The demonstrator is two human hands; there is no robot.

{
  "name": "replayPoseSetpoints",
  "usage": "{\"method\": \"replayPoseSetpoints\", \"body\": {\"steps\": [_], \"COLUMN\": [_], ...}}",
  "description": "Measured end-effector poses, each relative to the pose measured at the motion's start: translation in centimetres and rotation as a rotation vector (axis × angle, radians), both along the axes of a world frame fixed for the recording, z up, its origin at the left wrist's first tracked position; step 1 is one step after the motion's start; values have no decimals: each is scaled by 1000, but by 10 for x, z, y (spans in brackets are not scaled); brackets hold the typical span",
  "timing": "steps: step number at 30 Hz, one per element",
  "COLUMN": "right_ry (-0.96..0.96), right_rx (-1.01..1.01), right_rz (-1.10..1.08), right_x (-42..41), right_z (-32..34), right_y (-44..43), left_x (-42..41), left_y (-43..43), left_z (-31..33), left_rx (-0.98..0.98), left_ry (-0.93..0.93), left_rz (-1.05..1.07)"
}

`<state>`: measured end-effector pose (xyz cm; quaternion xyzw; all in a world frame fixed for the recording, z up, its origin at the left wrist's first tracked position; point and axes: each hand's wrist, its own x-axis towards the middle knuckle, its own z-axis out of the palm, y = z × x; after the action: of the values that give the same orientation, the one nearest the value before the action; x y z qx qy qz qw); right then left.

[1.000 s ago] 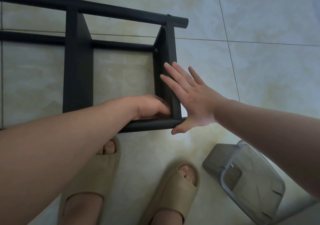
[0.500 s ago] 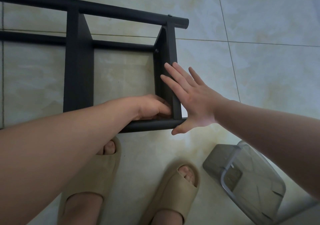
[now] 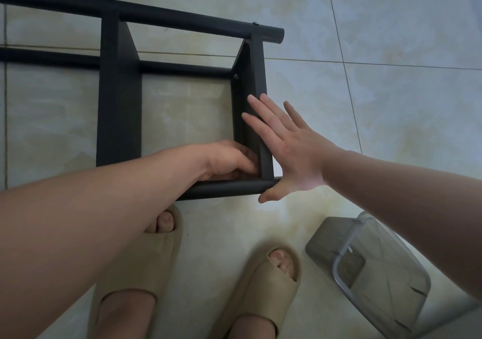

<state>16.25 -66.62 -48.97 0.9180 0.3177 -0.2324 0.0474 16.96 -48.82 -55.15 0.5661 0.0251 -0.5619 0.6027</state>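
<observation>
A: Start closest. What lies on the near side of the panel (image 3: 257, 77)?

B: Two slippers (image 3: 135, 273) on the floor (image 3: 391, 129), and a grey bin (image 3: 365, 273) nearer than the panel and off to its right. Neither touches the frame (image 3: 118, 103).

A: And the frame itself?

B: It lies flat on the tiles. The near tube (image 3: 229, 188) crosses the panel's near end at a right angle. Both hands are at that corner.

A: Which hand is on which side?

B: The left hand (image 3: 229, 158) is on the panel's inner, left side, tucked into the corner just beyond the near tube. Its fingers are curled against the panel. I cannot tell whether they pinch a fastener, because the knuckles hide it. The right hand (image 3: 292, 153) is on the outer, right side. It is flat with straight fingers, the palm is pressed to the panel, and the thumb hangs past the near tube's end.

A: So the panel sits between them.

B: Yes, sandwiched. Its long axis runs away from the person, from the near tube to the far tube (image 3: 182, 20), and the right fingers lie roughly along it. I judge that the right hand braces while the left does the fine work. Any push from the left should then go rightward, straight into the right palm.

A: Anything beyond the hands?

B: A screw (image 3: 236, 76) on the panel's inner face, toward its far end. The left hand is on that side of the panel.
</observation>
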Motion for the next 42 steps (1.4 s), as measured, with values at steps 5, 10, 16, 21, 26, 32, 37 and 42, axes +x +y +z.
{"method": "replayPoseSetpoints", "body": {"steps": [5, 10, 16, 21, 26, 32, 37, 42], "right_ry": [2, 5, 1, 5, 1, -5, -5, -34], "right_rx": [-2, 9, 15, 22, 14, 2, 0, 10], "right_rz": [1, -3, -2, -3, -3, 5, 6, 15], "right_x": [0, 0, 0, 0, 0, 0, 0, -1], "right_z": [0, 0, -1, -1, -1, -1, 0, 0], "right_y": [0, 0, 0, 0, -1, 0, 0, -1], "left_x": [0, 0, 3, 2, 1, -1, -2, -1], "left_y": [-1, 0, 2, 2, 2, -2, -4, -2], "left_z": [1, -2, -1, 2, 2, 5, 4, -3], "left_rx": [45, 27, -4, -24, -42, 4, 59, 35], "left_ry": [-40, -41, -5, -24, -6, -25, -71, -78], "left_rz": [-23, -30, -31, -12, -7, -25, -3, 13]}}
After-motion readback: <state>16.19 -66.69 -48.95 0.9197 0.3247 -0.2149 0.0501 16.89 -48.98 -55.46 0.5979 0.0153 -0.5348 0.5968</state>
